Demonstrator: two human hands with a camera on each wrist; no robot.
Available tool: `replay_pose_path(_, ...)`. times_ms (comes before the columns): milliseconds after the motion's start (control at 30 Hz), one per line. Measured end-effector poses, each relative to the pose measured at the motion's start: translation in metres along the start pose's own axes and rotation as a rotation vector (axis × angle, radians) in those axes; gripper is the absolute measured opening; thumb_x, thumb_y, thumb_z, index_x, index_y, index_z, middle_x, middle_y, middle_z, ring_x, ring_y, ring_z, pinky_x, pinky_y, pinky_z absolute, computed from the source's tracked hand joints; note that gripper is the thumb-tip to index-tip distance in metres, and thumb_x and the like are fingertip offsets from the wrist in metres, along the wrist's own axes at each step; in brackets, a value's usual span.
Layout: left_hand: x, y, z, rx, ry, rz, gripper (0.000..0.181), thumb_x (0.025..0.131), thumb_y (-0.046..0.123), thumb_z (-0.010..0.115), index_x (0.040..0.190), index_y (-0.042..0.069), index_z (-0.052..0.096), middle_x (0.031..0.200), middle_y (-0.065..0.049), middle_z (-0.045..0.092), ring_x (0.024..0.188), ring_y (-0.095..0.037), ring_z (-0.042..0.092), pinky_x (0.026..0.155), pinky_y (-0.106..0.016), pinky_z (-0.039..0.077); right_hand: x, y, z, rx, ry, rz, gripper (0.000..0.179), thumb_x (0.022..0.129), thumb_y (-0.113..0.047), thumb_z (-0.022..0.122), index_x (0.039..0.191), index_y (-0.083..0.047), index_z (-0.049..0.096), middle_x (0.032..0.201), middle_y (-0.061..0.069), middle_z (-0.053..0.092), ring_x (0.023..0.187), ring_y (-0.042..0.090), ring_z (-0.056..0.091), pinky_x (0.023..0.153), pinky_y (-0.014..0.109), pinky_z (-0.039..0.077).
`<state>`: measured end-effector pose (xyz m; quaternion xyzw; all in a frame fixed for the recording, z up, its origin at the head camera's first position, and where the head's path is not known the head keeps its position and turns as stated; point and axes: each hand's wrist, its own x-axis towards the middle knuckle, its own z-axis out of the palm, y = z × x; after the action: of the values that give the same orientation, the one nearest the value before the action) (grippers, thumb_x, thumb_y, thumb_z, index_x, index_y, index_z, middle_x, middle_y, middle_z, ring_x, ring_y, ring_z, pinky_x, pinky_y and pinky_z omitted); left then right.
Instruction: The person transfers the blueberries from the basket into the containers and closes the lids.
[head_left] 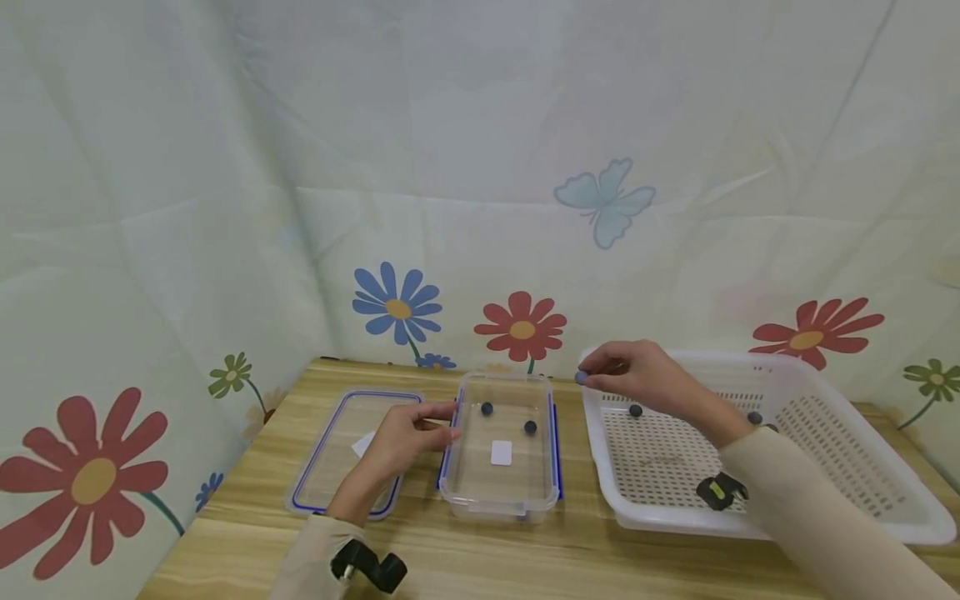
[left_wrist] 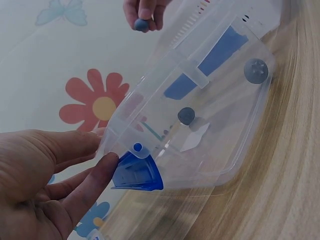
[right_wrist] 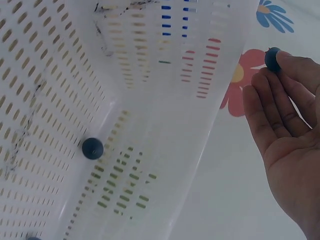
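My left hand [head_left: 399, 437] grips the left rim of a clear plastic food box [head_left: 495, 505], its fingertips beside a blue side clip [left_wrist: 137, 174]. Two blueberries lie in the box, one toward the back left [head_left: 487, 409] and one at the right [head_left: 530, 427]. Between thumb and fingertips, my right hand [head_left: 641, 379] pinches another blueberry [head_left: 581, 377], held up over the gap between the box and the white basket [head_left: 690, 523]. More blueberries lie in the basket, one near its left wall [head_left: 635, 411]; my right forearm hides part of its inside.
A clear lid with a blue seal [head_left: 337, 506] lies left of the box, a white paper piece [head_left: 363, 443] on it, partly behind my left hand. A white label [head_left: 501, 452] shows at the box's bottom. A flower-printed curtain [head_left: 465, 225] hangs behind the wooden table [head_left: 247, 542].
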<state>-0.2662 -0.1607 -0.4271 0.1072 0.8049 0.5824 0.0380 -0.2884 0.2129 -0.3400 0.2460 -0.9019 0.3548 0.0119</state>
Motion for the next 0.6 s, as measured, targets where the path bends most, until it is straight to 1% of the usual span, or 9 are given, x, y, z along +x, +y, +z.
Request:
replay_pose_path(267, 0.0, 0.002, -0.001, 0.007, 0.001, 0.003, 0.044, 0.096, 0.009, 0.08, 0.135, -0.007, 0.069, 0.123, -0.024, 0.073, 0.093, -0.022, 0.074, 0.083, -0.037, 0.063, 0.009, -0.012, 0.013, -0.003, -0.019, -0.017, 0.022, 0.098, -0.019, 0.08, 0.116, -0.008, 0.079, 0.107, 0.001, 0.076, 0.097, 0.021, 0.07, 0.091, 0.041, 0.06)
replay_pose_path(433, -0.001, 0.002, -0.001, 0.007, 0.001, 0.004, 0.044, 0.096, 0.01, 0.081, 0.135, -0.007, 0.069, 0.123, -0.023, 0.073, 0.094, -0.023, 0.074, 0.085, -0.038, 0.062, 0.014, -0.013, 0.022, 0.01, -0.042, -0.033, 0.018, 0.098, -0.016, 0.08, 0.114, -0.01, 0.079, 0.105, -0.002, 0.077, 0.096, 0.019, 0.07, 0.091, 0.041, 0.06)
replay_pose_path(600, -0.002, 0.003, 0.0, 0.005, 0.003, -0.001, 0.044, 0.096, 0.01, 0.081, 0.135, -0.006, 0.069, 0.123, -0.022, 0.073, 0.094, -0.023, 0.074, 0.086, -0.039, 0.062, 0.017, -0.014, 0.03, 0.022, -0.082, -0.02, 0.018, 0.098, -0.015, 0.08, 0.115, -0.011, 0.079, 0.104, -0.004, 0.076, 0.095, 0.017, 0.069, 0.091, 0.038, 0.06)
